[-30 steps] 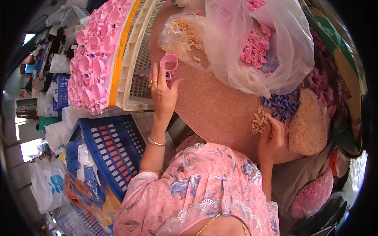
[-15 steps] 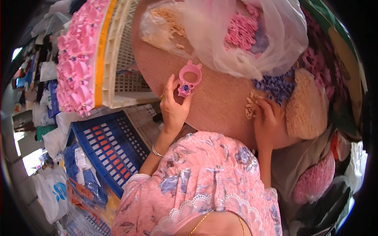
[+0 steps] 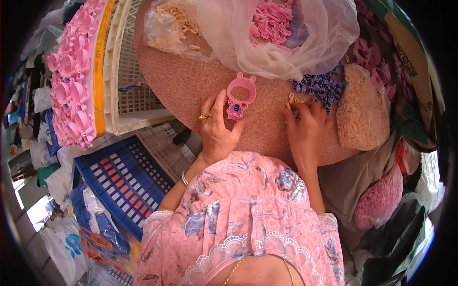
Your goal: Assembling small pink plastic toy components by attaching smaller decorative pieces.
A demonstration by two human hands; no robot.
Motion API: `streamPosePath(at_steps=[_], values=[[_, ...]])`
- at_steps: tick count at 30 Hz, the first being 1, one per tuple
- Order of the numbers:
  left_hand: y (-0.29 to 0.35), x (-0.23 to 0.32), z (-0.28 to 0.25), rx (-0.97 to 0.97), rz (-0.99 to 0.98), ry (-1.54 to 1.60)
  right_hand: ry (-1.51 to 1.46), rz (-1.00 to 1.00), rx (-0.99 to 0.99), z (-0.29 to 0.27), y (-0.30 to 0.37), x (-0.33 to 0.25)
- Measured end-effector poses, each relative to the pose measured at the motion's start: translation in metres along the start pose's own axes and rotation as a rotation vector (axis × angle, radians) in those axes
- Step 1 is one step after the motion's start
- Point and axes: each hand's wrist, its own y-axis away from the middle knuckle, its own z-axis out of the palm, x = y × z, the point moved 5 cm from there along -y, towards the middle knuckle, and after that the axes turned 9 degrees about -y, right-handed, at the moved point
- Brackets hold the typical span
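Note:
A pink plastic ring-shaped piece [image 3: 248,97] with two small ears and a blue-and-pink figure at its base lies face up over the round table. My left hand [image 3: 220,131] holds it near the base, fingers along its left side and thumb at the lower right. On the right, my right hand [image 3: 309,131] is bent down over a few small beige plastic parts [image 3: 296,100]. Its fingers are curled together among them, and what lies between the tips is hidden. Just beyond that hand is a heap of small blue parts [image 3: 322,90].
A clear plastic bag [image 3: 224,43] holds pink parts [image 3: 273,24] at the back. Beige parts [image 3: 179,28] lie in another bag; a full beige bag [image 3: 362,112] stands right. Finished-looking pink pieces [image 3: 71,90] fill a tray beside a white crate [image 3: 143,121]. A blue basket [image 3: 121,176] sits lower left.
The whole view has shifted a little. My left hand has brought the pink piece to the right, closer to my right hand. My right hand now covers more of the beige parts.

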Motion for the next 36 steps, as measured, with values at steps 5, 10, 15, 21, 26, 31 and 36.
streamPosePath(at_steps=[5,10,15,21,26,31,36], values=[[0.001,-0.001,0.001,0.047,-0.035,0.061,-0.047,-0.038,0.047,0.011,-0.004,0.004],[0.002,-0.001,-0.002,0.107,-0.021,0.064,0.006,-0.089,0.07,0.008,-0.005,-0.006],[0.003,-0.004,0.0,0.093,-0.056,0.101,0.126,-0.055,-0.045,0.012,-0.006,0.0],[0.002,-0.004,-0.001,0.109,-0.042,0.116,-0.126,-0.002,0.04,0.003,-0.011,0.012],[0.006,-0.009,0.0,0.112,-0.061,0.15,-0.077,-0.022,0.041,-0.007,-0.015,0.018],[0.002,-0.004,-0.002,0.102,-0.017,0.117,0.036,-0.092,0.045,0.003,-0.016,-0.003],[0.002,-0.004,-0.004,0.091,-0.002,0.052,-0.018,-0.123,-0.015,0.017,-0.017,-0.003]])
